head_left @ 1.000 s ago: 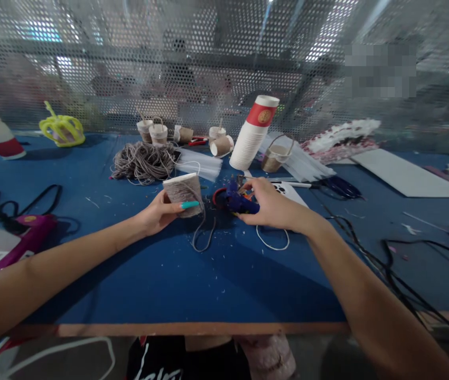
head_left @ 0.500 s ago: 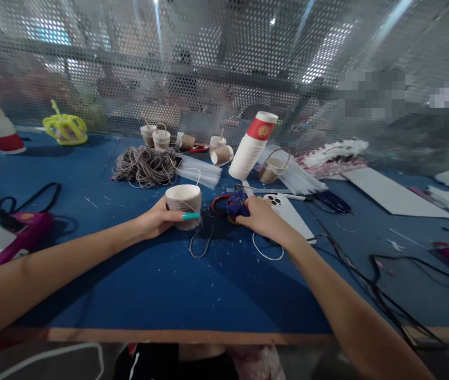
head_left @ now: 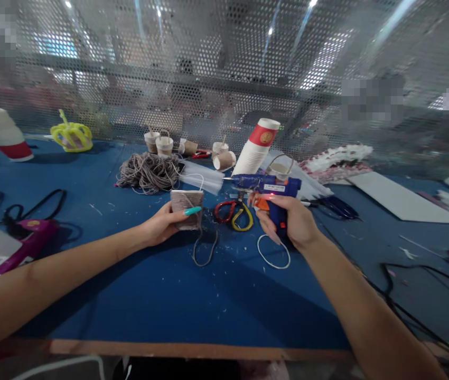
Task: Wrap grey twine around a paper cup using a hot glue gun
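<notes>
My left hand [head_left: 160, 226] grips a paper cup [head_left: 187, 209] wrapped in grey-brown twine, held just above the blue table [head_left: 169, 295]; a loose end of twine [head_left: 204, 252] trails from it onto the table. My right hand [head_left: 290, 221] holds a blue hot glue gun [head_left: 267, 186] by its handle, nozzle pointing left toward the cup, a finger by the orange trigger. Scissors [head_left: 235, 213] with red and yellow handles lie between the two hands. A white loop of cord [head_left: 274, 252] lies under the right wrist.
A tangle of twine [head_left: 148, 171], several small wrapped cups [head_left: 164, 144], a leaning stack of paper cups [head_left: 256, 148] and clear glue sticks [head_left: 203, 179] sit further back before a perforated metal screen. Black cables [head_left: 402, 285] run at right, a pink tool [head_left: 14, 245] at left.
My right hand has lifted the glue gun off the table and turned it upright, uncovering the scissors. The left hand has tipped the cup so its side faces me.
</notes>
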`<action>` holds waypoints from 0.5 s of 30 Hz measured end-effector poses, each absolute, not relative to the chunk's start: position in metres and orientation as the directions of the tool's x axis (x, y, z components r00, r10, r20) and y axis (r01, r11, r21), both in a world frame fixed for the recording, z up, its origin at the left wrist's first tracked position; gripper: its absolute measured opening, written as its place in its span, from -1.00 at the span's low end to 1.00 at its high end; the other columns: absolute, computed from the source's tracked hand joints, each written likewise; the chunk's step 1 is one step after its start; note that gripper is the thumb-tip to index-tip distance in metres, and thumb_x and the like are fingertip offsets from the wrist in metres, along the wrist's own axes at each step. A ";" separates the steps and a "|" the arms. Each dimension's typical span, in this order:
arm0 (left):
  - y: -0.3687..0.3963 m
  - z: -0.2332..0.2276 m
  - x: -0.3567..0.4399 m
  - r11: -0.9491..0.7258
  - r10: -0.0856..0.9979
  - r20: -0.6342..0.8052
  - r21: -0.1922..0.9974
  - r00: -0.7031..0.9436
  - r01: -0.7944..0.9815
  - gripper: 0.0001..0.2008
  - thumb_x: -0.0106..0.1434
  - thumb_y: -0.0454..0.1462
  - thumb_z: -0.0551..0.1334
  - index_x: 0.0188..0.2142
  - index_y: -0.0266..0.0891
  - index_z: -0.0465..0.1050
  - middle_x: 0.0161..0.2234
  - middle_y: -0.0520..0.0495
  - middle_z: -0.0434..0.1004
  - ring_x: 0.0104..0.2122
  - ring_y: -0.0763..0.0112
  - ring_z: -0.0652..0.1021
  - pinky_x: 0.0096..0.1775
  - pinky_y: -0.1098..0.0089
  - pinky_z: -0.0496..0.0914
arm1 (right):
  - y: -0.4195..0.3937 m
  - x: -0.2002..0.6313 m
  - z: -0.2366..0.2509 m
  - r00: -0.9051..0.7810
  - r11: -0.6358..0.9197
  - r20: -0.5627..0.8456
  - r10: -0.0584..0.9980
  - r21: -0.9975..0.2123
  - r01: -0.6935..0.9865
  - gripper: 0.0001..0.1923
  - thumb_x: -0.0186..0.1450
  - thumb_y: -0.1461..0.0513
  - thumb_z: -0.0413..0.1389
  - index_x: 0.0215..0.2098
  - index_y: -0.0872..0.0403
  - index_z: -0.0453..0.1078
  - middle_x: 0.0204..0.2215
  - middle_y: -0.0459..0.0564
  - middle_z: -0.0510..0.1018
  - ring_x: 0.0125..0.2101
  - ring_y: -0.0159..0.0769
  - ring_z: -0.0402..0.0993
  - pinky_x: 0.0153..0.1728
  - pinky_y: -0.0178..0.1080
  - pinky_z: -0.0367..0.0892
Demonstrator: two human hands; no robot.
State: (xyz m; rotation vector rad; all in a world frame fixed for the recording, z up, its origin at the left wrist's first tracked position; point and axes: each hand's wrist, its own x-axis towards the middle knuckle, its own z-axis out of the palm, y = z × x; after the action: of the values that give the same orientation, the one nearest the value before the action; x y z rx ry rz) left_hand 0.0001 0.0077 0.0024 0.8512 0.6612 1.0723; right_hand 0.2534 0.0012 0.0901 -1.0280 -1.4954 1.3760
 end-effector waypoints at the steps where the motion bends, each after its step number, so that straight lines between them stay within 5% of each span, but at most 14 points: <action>1: 0.007 0.003 0.001 0.225 0.939 -0.061 0.853 0.338 -0.471 -0.40 -0.22 -0.20 0.57 -0.16 -0.25 0.48 -0.25 -0.11 0.62 -0.23 0.23 0.60 -0.04 0.16 0.46 | -0.002 0.251 0.088 -0.325 0.085 0.074 0.943 -0.996 0.021 -0.72 0.15 0.02 0.19 -0.46 0.06 0.36 -0.88 -0.26 0.25 -0.92 -0.45 0.07 -0.88 -0.34 0.05; 9: 0.000 0.006 0.006 0.113 0.980 -0.021 0.880 0.200 -0.462 -0.32 -0.23 -0.27 0.57 -0.08 -0.22 0.40 -0.18 -0.11 0.58 -0.17 0.19 0.58 -0.10 0.18 0.48 | -0.015 0.239 0.078 -0.384 0.239 0.168 0.908 -0.960 0.146 -0.65 0.08 -0.01 0.37 -0.53 0.05 0.43 -0.88 -0.22 0.33 -0.89 -0.40 0.22 -0.82 -0.28 0.34; 15: -0.001 0.008 0.005 0.104 0.981 -0.022 0.899 0.193 -0.425 -0.30 -0.23 -0.27 0.57 -0.07 -0.22 0.37 -0.16 -0.11 0.56 -0.17 0.21 0.56 -0.14 0.22 0.48 | -0.019 0.231 0.075 -0.364 0.245 0.166 0.916 -0.952 0.181 -0.63 0.05 0.01 0.39 -0.61 0.04 0.38 -0.84 -0.22 0.33 -0.87 -0.44 0.22 -0.83 -0.29 0.33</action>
State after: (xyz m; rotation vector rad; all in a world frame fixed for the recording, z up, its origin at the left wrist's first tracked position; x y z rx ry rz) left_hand 0.0050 -0.0012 0.0079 0.9141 0.7795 1.2088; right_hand 0.2310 -0.0195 0.0753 -1.0190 -1.7309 1.1785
